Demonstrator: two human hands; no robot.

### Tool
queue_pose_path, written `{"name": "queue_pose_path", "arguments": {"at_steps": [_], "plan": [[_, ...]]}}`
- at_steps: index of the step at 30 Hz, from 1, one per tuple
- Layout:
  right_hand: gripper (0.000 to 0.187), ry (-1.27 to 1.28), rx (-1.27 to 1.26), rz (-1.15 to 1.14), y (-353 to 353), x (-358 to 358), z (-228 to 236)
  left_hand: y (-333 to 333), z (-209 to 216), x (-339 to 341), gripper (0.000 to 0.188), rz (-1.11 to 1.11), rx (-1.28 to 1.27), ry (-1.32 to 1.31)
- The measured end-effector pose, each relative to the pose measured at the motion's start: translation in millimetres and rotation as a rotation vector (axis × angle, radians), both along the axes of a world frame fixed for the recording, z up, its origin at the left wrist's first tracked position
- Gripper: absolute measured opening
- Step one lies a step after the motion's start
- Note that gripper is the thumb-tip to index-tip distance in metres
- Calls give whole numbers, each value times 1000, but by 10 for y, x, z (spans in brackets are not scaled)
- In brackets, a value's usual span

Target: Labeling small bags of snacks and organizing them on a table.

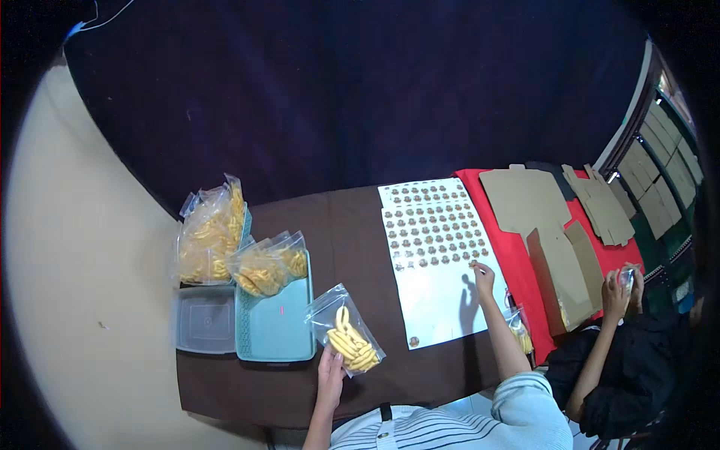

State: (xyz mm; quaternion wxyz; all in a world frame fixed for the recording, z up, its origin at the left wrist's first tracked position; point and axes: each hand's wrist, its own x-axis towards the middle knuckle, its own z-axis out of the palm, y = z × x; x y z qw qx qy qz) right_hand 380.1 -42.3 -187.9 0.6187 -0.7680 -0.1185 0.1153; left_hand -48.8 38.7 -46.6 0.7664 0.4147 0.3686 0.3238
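Note:
My left hand (330, 375) grips the lower edge of a clear zip bag (351, 339) of yellow, finger-shaped snacks, tilted above the dark tablecloth. Over a white sheet of round brown stickers (427, 289), my right hand (485, 277) pinches a small round sticker at the end of the lowest full row. Whether that sticker is fully off the sheet is too small to tell. A teal tray (276, 334) lies to the left, with filled zip bags (268, 264) at its far end. More filled bags (210, 236) are heaped behind a clear grey tray (206, 321).
On the red cloth (517, 259) at right lie an open cardboard box (562, 289) and flattened cardboard (525, 199). Another filled bag (519, 330) sits beside my right forearm. A co-worker's hands (621, 292) hold a small clear item at far right. A dark curtain hangs behind.

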Motion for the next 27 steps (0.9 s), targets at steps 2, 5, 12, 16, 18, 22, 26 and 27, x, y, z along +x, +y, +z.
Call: {"name": "queue_pose_path", "arguments": {"at_steps": [2, 5, 12, 16, 18, 22, 26, 27], "plan": [[23, 74, 73, 75, -90, -353, 463, -19, 17, 69, 42, 13, -2, -71], [31, 342, 189, 217, -173, -1002, 1068, -32, 80, 78, 49, -22, -79, -145], [7, 598, 486, 457, -250, -2090, 1960, -110, 151, 179, 52, -188, -16, -199], [6, 664, 564, 593, -243, -2421, 2146, -200, 363, 207, 43, -190, -23, -172], [6, 650, 566, 634, -244, -2526, 2207, -235, 375, 208, 41, -194, 2, -146], [7, 522, 507, 619, -297, -2672, 2340, -306, 462, 191, 37, -194, 62, -137], [10, 417, 418, 597, -334, -2818, 2456, -360, 464, 177, 37, -180, 91, -163], [11, 379, 397, 590, -332, -2850, 2469, -360, 477, 177, 38, -178, 120, -160]]}}
